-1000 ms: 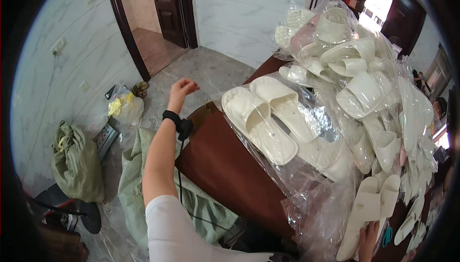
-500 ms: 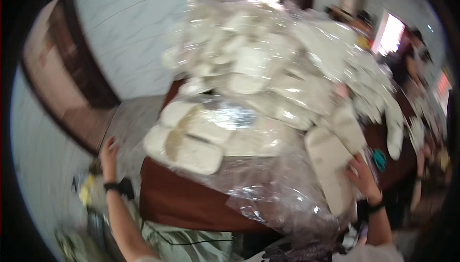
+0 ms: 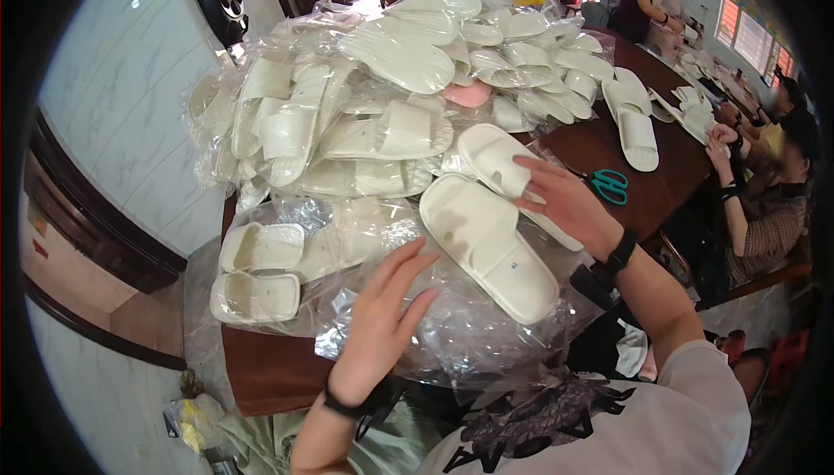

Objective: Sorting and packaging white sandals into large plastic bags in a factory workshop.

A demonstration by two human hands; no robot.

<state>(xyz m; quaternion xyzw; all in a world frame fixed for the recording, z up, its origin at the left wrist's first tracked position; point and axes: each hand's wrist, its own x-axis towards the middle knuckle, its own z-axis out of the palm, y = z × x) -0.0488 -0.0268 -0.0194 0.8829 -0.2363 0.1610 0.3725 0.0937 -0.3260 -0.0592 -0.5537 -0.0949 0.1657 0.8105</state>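
Note:
My right hand [image 3: 573, 205], fingers spread, lies against the far slipper [image 3: 486, 149] of a loose off-white pair. The near slipper [image 3: 512, 275] rests beside it, a greyish patch on its footbed, on clear plastic bags [image 3: 460, 345]. Over the plastic just left of that pair is my left hand [image 3: 378, 327], open, with nothing in it. Farther left, another pair of white slippers [image 3: 256, 297] lies inside a clear bag, straps toward the table's left edge.
Bagged white slippers [image 3: 295, 127] form a big heap at the back of the brown table [image 3: 269, 379]. Green-handled scissors [image 3: 610, 186] lie right of my right hand. Another slipper pair [image 3: 638, 127] sits beyond them. Seated co-workers [image 3: 764, 214] handle slippers along the right side.
My left hand has come in from beyond the table's left edge to above the plastic. My right hand has shifted to the far slipper. The view has turned and sharpened.

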